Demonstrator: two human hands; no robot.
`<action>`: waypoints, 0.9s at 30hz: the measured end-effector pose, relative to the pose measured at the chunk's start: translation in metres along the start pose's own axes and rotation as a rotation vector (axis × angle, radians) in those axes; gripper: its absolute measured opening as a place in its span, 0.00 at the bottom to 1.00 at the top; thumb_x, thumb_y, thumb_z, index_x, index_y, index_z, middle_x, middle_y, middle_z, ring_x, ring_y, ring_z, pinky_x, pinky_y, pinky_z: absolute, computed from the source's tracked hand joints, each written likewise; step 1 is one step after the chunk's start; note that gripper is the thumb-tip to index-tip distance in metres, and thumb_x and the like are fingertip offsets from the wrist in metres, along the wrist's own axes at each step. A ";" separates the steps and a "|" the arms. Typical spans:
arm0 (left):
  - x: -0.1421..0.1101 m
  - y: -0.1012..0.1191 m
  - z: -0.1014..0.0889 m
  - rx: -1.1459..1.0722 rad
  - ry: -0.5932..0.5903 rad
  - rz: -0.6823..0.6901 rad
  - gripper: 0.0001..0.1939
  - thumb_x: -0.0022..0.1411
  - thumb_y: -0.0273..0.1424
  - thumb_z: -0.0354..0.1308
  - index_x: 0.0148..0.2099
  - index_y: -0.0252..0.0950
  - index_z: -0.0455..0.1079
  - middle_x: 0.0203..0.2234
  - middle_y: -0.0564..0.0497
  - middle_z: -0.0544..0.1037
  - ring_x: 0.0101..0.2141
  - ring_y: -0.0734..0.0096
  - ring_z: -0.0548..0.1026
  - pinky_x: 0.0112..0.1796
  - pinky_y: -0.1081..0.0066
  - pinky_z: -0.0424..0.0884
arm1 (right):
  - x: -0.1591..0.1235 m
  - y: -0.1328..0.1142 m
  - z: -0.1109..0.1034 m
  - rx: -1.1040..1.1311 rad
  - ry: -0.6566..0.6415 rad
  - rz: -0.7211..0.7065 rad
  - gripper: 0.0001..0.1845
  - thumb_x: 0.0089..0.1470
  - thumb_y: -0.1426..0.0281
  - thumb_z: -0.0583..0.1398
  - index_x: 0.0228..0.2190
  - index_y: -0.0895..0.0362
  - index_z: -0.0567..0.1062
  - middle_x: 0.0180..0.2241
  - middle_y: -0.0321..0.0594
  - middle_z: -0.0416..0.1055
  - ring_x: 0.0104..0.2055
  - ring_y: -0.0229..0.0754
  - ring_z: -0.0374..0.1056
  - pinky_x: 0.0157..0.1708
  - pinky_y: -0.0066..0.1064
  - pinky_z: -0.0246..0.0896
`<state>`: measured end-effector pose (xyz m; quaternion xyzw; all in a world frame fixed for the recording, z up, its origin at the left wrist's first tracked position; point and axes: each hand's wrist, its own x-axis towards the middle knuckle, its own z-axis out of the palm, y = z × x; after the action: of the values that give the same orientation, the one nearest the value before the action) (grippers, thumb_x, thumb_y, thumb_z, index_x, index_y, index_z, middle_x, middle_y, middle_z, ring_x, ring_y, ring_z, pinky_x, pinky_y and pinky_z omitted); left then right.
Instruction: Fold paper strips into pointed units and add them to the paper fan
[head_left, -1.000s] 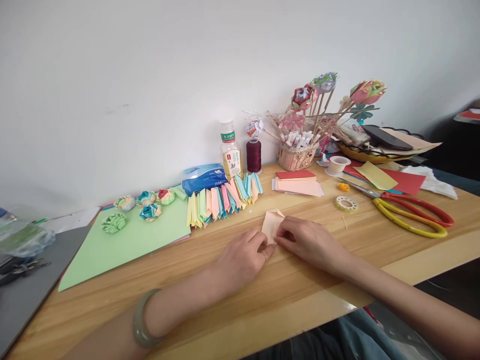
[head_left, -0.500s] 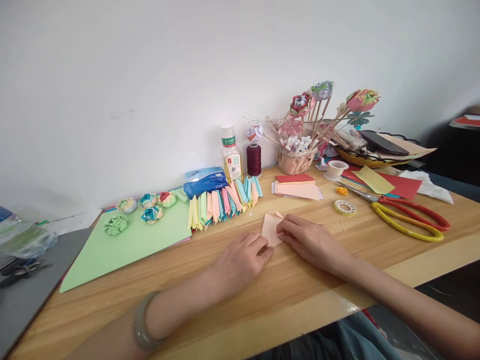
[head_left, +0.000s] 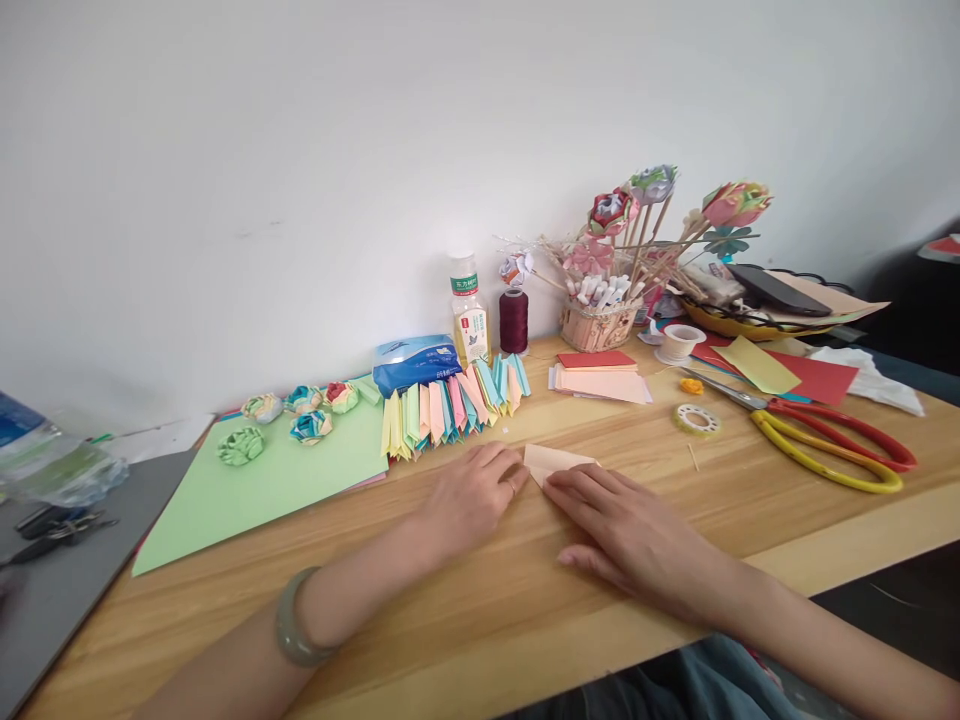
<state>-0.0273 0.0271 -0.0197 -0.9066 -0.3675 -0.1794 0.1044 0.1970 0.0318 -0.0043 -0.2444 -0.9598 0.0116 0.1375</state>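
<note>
A small pale pink sheet of folding paper lies on the table between my hands, a slanted crease running across it. At its left edge, my left hand is closed, with curled fingers gripping the border; the fingertips are partly hidden. My right hand rests flat across the lower right of the paper, fingers stretched out and thumb apart. Just behind sits a row of folded coloured paper pieces. A stack of pink and red paper slips lies beyond my right hand.
Large red-and-yellow scissors lie at the right, near a tape roll and a white spool. Several paper flowers sit on green sheets at left. A bottle, purple thread and flower basket stand along the wall.
The pink paper has been turned and now shows a slanted edge. My right hand has flattened over it, and my left hand has shifted left to its edge. The view has shifted slightly.
</note>
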 end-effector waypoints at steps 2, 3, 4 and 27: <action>-0.001 0.003 0.001 -0.016 0.007 0.017 0.13 0.69 0.28 0.45 0.46 0.30 0.70 0.40 0.45 0.74 0.45 0.63 0.69 0.46 0.63 0.69 | 0.004 -0.009 -0.001 -0.024 0.017 0.013 0.27 0.58 0.57 0.54 0.49 0.66 0.70 0.45 0.56 0.71 0.46 0.56 0.66 0.45 0.49 0.64; -0.001 0.004 0.001 -0.024 0.010 0.022 0.13 0.70 0.28 0.45 0.46 0.31 0.70 0.39 0.46 0.74 0.44 0.64 0.69 0.45 0.64 0.69 | 0.006 -0.012 -0.002 -0.021 0.021 0.021 0.25 0.59 0.58 0.54 0.48 0.66 0.70 0.44 0.56 0.71 0.45 0.56 0.67 0.45 0.48 0.64; -0.001 0.005 0.001 -0.032 0.013 0.024 0.13 0.70 0.28 0.45 0.45 0.31 0.70 0.39 0.47 0.75 0.44 0.65 0.70 0.45 0.64 0.70 | 0.009 -0.014 -0.004 0.003 0.012 0.030 0.21 0.60 0.61 0.53 0.46 0.65 0.72 0.42 0.54 0.72 0.44 0.54 0.68 0.43 0.46 0.64; 0.000 -0.021 0.003 -0.144 -0.023 0.176 0.18 0.65 0.19 0.43 0.54 0.31 0.66 0.51 0.48 0.72 0.54 0.60 0.64 0.53 0.57 0.64 | 0.029 0.020 0.000 -0.009 -0.027 0.248 0.10 0.57 0.77 0.54 0.33 0.59 0.75 0.32 0.44 0.71 0.35 0.44 0.67 0.31 0.31 0.58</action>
<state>-0.0410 0.0427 -0.0209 -0.9425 -0.2738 -0.1850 0.0500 0.1817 0.0632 0.0016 -0.3615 -0.9241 0.0274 0.1207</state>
